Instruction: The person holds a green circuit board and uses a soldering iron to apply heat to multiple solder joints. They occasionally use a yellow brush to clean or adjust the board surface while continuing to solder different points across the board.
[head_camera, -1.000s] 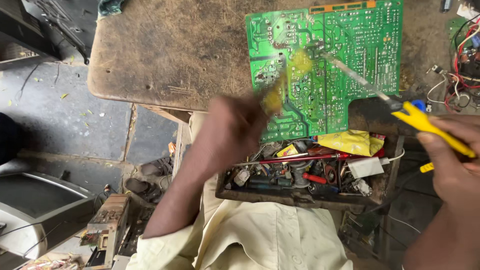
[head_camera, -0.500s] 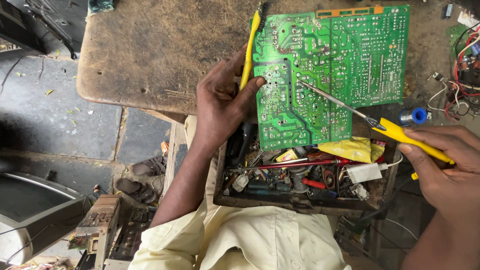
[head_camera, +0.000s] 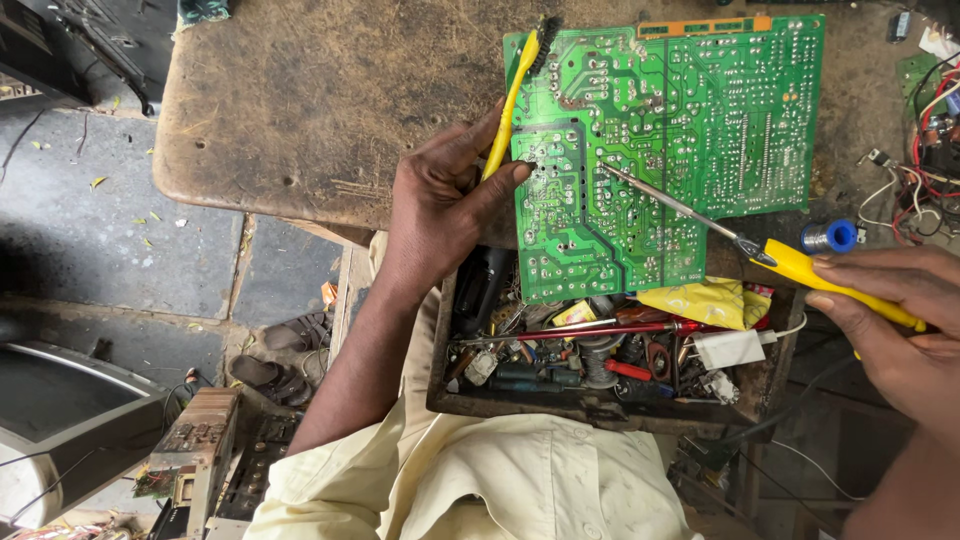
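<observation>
tray: dark parts tray (head_camera: 600, 405) on the lap, full of small components, red screwdriver (head_camera: 600, 328) lying across it
right hand: right hand (head_camera: 900, 320) near right edge, grip clenched on the yellow handle of the soldering iron (head_camera: 760, 250)
iron axis: long axis runs up-left from the grip; metal tip rests on the circuit board (head_camera: 690, 130) near its middle
left hand: left hand (head_camera: 445, 205) at board's left edge, grip closed on a yellow brush (head_camera: 512, 90), thumb pressed on the board
brush axis: near upright, bristles at board's top-left corner
board: green, solder side up, flat on the tabletop (head_camera: 320, 100), lower edge overhanging the tray
nearer hand: left touches the board; right is well apart, reaching it only through the iron
far right: blue solder spool (head_camera: 830, 236) just beside the iron handle
</observation>
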